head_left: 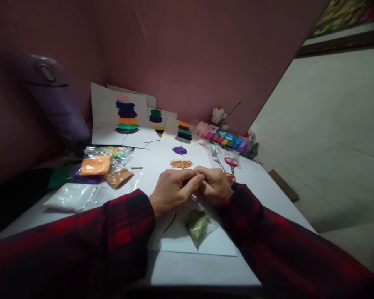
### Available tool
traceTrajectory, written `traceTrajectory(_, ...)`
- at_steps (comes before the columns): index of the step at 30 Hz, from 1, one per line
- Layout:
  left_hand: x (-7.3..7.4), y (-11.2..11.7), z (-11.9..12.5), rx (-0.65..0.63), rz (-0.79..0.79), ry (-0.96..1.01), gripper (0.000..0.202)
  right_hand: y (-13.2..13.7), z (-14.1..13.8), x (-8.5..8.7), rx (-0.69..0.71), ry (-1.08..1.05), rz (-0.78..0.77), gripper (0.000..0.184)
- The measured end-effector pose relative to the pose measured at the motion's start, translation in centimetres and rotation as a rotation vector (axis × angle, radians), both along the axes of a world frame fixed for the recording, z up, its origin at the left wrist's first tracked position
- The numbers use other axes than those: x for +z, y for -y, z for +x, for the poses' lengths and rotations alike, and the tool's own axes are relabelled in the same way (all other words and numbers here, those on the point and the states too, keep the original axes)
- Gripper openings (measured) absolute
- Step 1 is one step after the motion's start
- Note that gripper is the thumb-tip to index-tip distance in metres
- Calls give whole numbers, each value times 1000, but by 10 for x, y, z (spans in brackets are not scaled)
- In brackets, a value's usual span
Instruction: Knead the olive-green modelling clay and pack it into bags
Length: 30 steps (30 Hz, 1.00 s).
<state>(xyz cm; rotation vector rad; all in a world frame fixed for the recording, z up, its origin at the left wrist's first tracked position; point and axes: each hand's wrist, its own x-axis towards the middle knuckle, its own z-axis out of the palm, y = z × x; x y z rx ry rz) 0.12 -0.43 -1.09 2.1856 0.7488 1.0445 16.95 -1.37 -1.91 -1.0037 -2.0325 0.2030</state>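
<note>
My left hand (pixel 177 186) and my right hand (pixel 214 183) meet over a white sheet of paper (pixel 205 247), fingertips pinched together. Both are closed, and whatever lies between the fingers is hidden. Just below them is a clear plastic bag with green clay (pixel 198 226); whether either hand touches its upper end I cannot tell. A thin dark strip (pixel 170 223) rests on the paper to the bag's left. Beyond my fingers, the paper bears a ridged orange-brown clay shape (pixel 181 164) and a purple clay patch (pixel 179 150).
To the left lie an orange clay pack (pixel 95 165), a brown one (pixel 120 178) and a white one (pixel 71 197). A purple bottle (pixel 60 108) stands behind them. Sheets with coloured clay bands (pixel 126 114) lean at the wall. A fork (pixel 217 158) and a multicoloured clay pack (pixel 226 139) are at the right.
</note>
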Motion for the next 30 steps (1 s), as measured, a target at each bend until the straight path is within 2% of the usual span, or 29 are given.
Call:
traceTrajectory(6, -2, 1, 1, 17, 83, -6, 40, 2, -2, 3, 39, 0, -9, 34)
traceTrajectory(11, -5, 2, 3, 41, 146, -37, 49, 6, -5, 6, -21, 15, -44, 35)
traceTrajectory(30, 2, 9, 3, -17, 29, -44, 58, 4, -4, 3, -60, 33, -24, 35)
